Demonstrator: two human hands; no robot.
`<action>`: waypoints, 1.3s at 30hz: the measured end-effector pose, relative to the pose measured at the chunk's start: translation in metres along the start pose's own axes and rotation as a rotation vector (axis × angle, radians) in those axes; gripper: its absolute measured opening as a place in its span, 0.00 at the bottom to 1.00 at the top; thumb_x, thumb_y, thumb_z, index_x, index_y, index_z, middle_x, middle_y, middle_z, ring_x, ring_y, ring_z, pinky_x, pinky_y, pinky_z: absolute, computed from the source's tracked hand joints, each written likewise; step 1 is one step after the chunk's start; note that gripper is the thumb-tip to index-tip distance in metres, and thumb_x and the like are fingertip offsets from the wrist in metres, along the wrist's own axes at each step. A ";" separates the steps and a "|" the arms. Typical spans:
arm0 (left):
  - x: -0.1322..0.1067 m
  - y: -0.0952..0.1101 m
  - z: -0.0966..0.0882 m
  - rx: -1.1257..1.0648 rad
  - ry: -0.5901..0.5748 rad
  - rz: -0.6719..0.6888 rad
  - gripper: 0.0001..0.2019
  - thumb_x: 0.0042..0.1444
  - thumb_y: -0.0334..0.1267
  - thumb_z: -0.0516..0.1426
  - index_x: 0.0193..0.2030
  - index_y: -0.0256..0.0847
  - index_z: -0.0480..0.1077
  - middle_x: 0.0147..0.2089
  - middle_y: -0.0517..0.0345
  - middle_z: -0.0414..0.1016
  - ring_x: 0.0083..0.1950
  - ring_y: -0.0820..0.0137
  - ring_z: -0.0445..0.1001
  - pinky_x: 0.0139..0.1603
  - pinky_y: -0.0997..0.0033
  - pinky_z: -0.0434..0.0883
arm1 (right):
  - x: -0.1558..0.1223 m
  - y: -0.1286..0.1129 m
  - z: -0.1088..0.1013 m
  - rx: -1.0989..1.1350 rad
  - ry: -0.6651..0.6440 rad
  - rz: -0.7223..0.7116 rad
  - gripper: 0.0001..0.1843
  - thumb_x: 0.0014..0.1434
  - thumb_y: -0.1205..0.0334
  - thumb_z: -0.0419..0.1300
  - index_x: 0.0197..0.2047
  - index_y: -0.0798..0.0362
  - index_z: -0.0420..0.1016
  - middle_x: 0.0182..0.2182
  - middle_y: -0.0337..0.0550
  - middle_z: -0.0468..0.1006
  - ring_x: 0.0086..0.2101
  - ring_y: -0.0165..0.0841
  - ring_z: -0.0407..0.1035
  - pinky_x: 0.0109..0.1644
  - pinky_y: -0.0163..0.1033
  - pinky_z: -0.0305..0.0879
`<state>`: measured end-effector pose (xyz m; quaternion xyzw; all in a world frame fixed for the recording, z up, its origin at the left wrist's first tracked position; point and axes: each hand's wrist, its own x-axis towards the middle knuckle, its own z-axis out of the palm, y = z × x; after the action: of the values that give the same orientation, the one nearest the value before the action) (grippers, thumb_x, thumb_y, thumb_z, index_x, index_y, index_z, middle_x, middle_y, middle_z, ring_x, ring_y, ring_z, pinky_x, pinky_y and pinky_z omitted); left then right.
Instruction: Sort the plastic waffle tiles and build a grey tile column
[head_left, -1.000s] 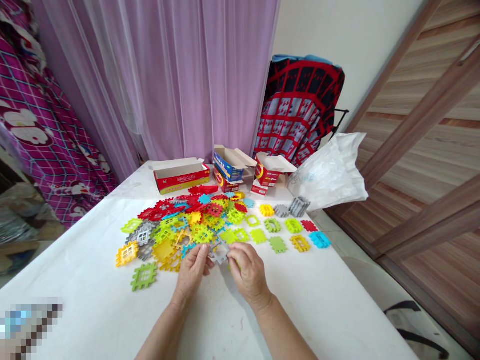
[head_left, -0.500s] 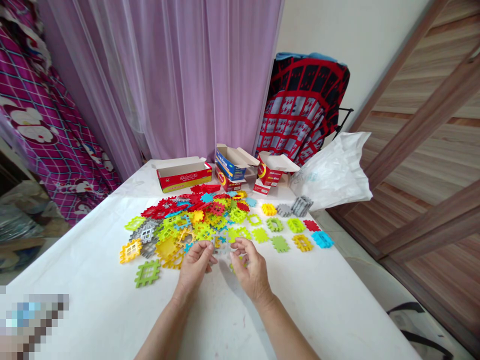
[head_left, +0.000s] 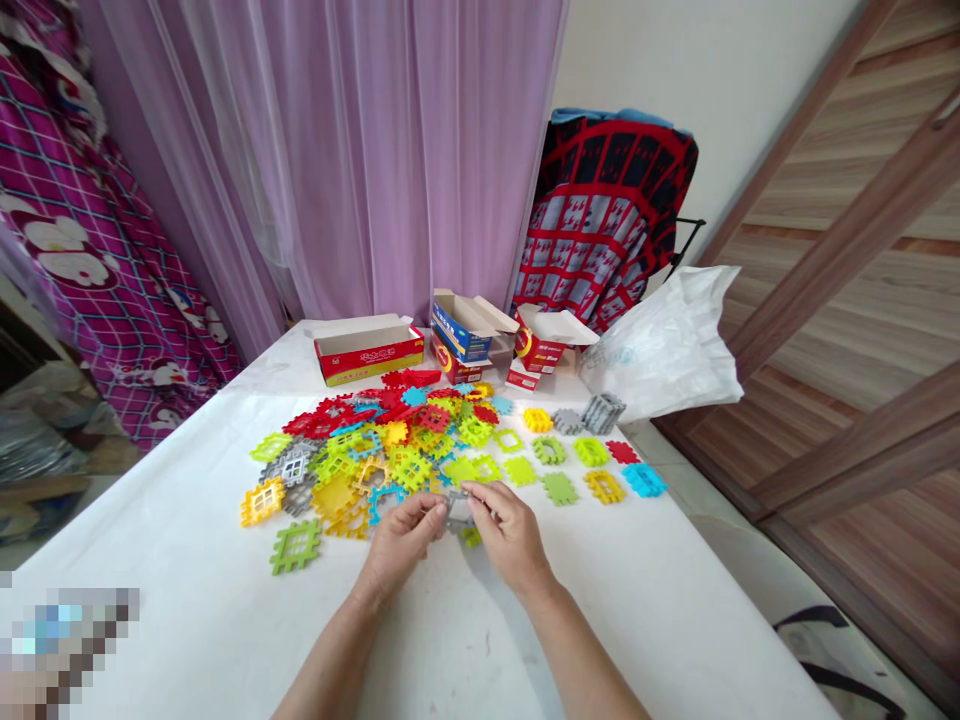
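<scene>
Between my two hands is a grey interlocking building piece (head_left: 458, 508), held above the table and partly covered by my fingers. My left hand (head_left: 409, 535) pinches its left side. On its right side, the thumb and fingers of my right hand (head_left: 506, 525) are closed. Just below the grey piece a bit of a lime-green piece (head_left: 471, 537) shows. A heap of notched square pieces (head_left: 337, 495) in yellow, green, red, blue and grey lies beyond and to the left of my hands. One green window-like piece (head_left: 295, 547) lies apart at the left.
Sorted pieces and small stacks sit at the right, among them a blue stack (head_left: 645, 480) and a grey stack (head_left: 603, 412). Behind the heap stand a long red box (head_left: 369, 358), a blue box (head_left: 460, 328) on a red one, and more red boxes (head_left: 537, 350). A white plastic bag (head_left: 667, 345) rests at the table's right edge.
Both hands have come slightly closer together and a little nearer to me. The grey piece has changed its tilt between the fingers. The heap and stacks look the same.
</scene>
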<state>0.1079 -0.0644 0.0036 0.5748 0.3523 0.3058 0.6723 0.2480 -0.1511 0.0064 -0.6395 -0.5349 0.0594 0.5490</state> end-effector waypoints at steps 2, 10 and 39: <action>0.000 0.000 0.002 -0.002 -0.023 -0.005 0.27 0.34 0.61 0.67 0.34 0.41 0.75 0.19 0.65 0.69 0.19 0.76 0.64 0.16 0.78 0.56 | -0.001 0.001 0.002 -0.052 0.050 -0.021 0.14 0.61 0.62 0.56 0.46 0.48 0.80 0.38 0.44 0.82 0.39 0.33 0.76 0.43 0.36 0.73; 0.000 0.003 -0.001 -0.043 0.013 -0.027 0.25 0.38 0.60 0.65 0.33 0.43 0.67 0.18 0.68 0.69 0.17 0.77 0.64 0.15 0.79 0.57 | -0.003 -0.003 0.003 -0.181 0.110 -0.029 0.14 0.60 0.59 0.58 0.49 0.52 0.72 0.41 0.48 0.80 0.34 0.33 0.75 0.34 0.36 0.72; -0.007 0.014 -0.001 -0.072 0.114 -0.020 0.27 0.44 0.64 0.59 0.34 0.39 0.71 0.30 0.55 0.77 0.25 0.72 0.73 0.19 0.76 0.62 | 0.002 0.017 -0.029 -0.523 0.233 -0.048 0.18 0.53 0.54 0.63 0.45 0.51 0.72 0.36 0.43 0.77 0.31 0.34 0.71 0.38 0.40 0.68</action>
<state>0.1033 -0.0676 0.0181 0.5281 0.3845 0.3437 0.6746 0.2782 -0.1651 0.0060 -0.7489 -0.4805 -0.1674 0.4245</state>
